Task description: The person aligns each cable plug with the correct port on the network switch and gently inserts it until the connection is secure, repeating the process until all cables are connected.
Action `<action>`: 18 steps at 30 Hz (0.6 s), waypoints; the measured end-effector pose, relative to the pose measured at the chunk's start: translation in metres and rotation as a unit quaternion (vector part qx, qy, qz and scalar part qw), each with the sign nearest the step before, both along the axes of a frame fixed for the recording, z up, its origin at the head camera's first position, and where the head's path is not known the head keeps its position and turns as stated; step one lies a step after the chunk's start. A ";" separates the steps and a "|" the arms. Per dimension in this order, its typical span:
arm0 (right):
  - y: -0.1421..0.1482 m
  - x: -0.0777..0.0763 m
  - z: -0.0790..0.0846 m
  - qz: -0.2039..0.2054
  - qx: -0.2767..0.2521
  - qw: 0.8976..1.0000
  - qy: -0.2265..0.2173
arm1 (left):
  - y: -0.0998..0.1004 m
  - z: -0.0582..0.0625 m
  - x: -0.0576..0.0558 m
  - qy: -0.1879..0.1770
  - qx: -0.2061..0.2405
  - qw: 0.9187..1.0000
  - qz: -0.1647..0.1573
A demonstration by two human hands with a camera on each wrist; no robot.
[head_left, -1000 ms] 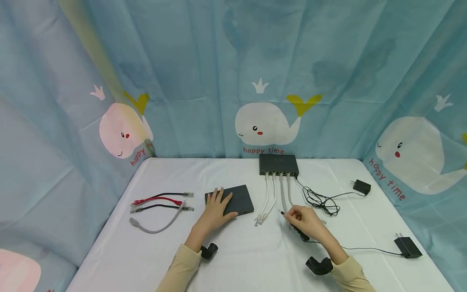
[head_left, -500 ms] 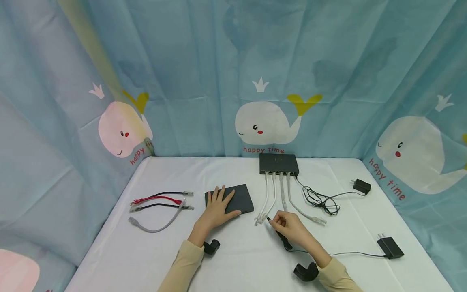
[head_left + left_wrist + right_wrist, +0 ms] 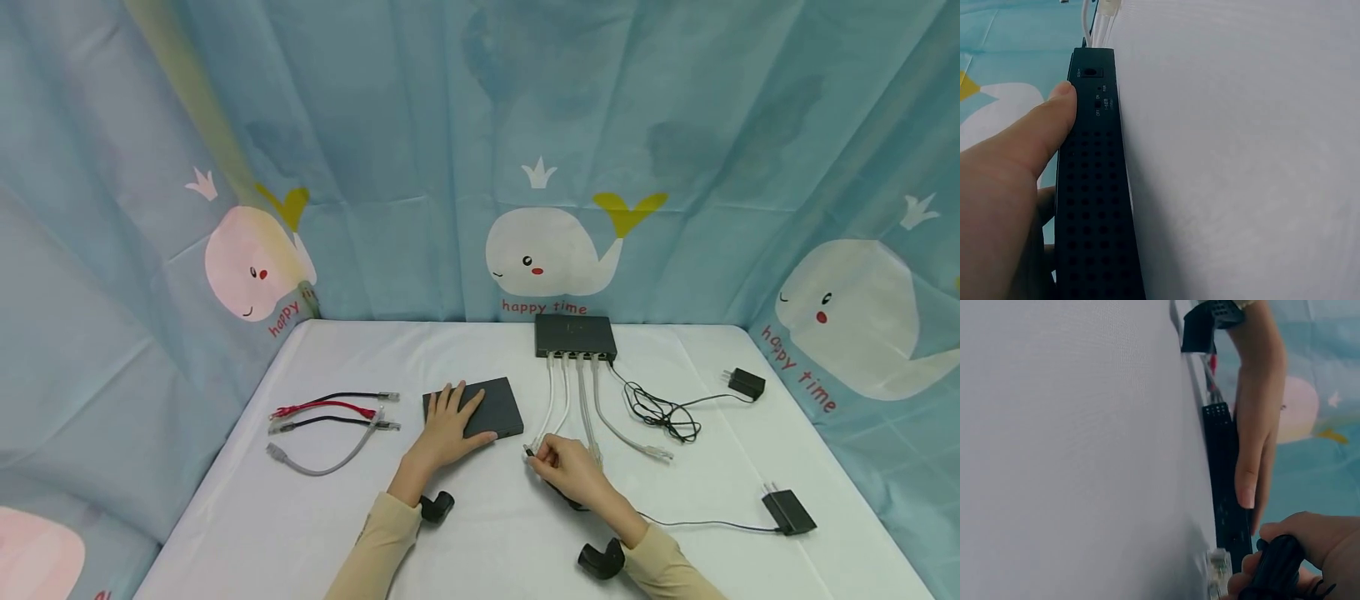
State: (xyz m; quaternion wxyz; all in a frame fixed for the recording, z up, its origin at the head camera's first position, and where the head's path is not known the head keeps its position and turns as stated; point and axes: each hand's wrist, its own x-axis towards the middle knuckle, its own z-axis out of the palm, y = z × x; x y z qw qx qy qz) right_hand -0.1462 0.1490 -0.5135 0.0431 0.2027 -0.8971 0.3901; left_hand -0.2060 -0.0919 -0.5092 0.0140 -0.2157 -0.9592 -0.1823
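My left hand point(image 3: 444, 435) rests with spread fingers on the top of a black network switch point(image 3: 501, 407). In the left wrist view, the thumb lies along the edge of the switch's side point(image 3: 1094, 187), where a round power socket point(image 3: 1090, 72), a small slider and vent holes show. Just right of that switch, my right hand point(image 3: 573, 473) pinches the thin black power plug point(image 3: 529, 452), whose tip points toward the switch's near right corner. A bundled black cord point(image 3: 1277, 565) hangs under this hand. It runs to a power adapter point(image 3: 789, 511) lying at the right.
Another black switch point(image 3: 574, 336) stands at the back with several pale network cables and a power cord plugged in. Its adapter point(image 3: 746, 382) lies right of a coiled black cord point(image 3: 662, 412). Short black, red and grey network cables point(image 3: 330, 421) lie at the left.
My right hand has moved left with the power plug, toward the near switch, dragging the cord and its adapter leftward. The left hand has stayed on the switch.
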 end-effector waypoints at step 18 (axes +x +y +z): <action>-0.028 -0.013 -0.002 -0.081 0.122 0.988 0.057 | 0.000 -0.005 -0.002 0.025 0.006 1.000 0.008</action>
